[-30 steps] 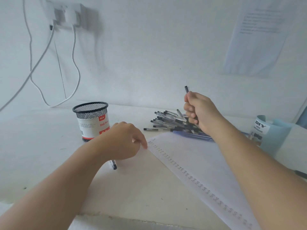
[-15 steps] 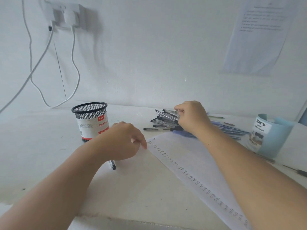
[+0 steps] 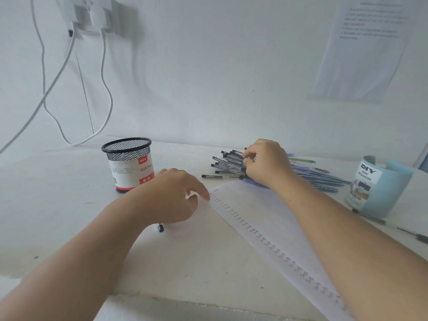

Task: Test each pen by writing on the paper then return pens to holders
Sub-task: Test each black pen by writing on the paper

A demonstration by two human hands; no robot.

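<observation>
Where the right hand [image 3: 266, 163] meets the pens [image 3: 228, 161], its grip (underneath) is hidden.

Blk mesh holder [image 3: 128, 165] w/ white-red label [image 3: 139, 172], lt-blue organizer [image 3: 389, 191], blk-capped pens [image 3: 227, 161], white paper [image 3: 266, 212].

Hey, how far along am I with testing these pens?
Done: a long column of test scribbles runs down the paper. In hand: your right hand pinches at the pile of black pens; the left hand rests at the paper's corner, a pen end showing beneath it. Left: that pile, the blue pens behind it; no pens stick out of the mesh holder or blue organizer.
</observation>
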